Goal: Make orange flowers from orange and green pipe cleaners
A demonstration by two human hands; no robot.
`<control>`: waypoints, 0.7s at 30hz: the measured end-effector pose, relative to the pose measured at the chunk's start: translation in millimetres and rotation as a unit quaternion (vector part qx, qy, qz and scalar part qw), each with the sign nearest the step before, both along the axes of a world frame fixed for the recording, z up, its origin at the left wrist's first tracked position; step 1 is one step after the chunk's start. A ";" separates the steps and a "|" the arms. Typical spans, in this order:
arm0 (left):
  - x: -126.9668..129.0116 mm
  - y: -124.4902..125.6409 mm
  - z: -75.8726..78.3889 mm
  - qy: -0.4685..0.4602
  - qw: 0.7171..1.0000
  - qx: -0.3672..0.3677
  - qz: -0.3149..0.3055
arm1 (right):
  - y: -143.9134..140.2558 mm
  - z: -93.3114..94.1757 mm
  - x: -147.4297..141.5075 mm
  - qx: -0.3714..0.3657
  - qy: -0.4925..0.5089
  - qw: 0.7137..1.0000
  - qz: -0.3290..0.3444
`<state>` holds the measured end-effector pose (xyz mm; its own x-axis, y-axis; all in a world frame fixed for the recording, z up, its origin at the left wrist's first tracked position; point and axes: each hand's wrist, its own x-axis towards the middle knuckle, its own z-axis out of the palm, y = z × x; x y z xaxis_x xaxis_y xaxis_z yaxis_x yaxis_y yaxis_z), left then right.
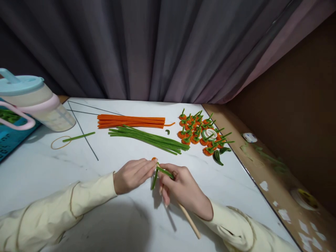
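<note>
Left hand [135, 175]: fingertips closed on a small orange piece [153, 159], which is mostly hidden by them. Right hand [183, 189]: a green fuzzy strip [165, 172] is gripped by thumb and fingers, in front of the person and above the white table [105, 196]; one end hangs between the hands. A wooden stick [189, 221] is also held in the right hand, its lower end slanting toward the person (the upper part is partly covered by fingers). Beyond the hands, a bundle of green stems [149, 139] is laid just nearer than a bundle of orange stems [131, 121]. To the right, orange pieces with green stalks [194, 139] are clustered; a tape roll [209, 134] is set among them, with dark green leaves [216, 157] beside.
</note>
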<state>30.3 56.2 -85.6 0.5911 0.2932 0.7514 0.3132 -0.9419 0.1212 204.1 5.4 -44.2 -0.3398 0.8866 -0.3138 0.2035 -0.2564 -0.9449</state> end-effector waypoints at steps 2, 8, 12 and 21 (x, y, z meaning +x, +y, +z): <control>0.6 -0.9 0.6 -0.003 1.000 -0.009 0.009 | 1.9 0.9 1.9 0.000 -0.019 1.000 0.014; 4.5 -7.4 -1.2 -0.048 0.992 -0.093 0.071 | -2.4 0.8 4.2 0.176 -0.216 0.958 0.068; 4.6 -8.1 -1.6 -0.048 0.991 -0.101 0.067 | -6.1 -4.0 4.3 0.281 -0.287 0.908 0.122; 4.1 -6.6 -2.0 -0.028 0.995 -0.088 0.027 | 0.3 5.9 6.7 0.093 -0.128 0.981 0.108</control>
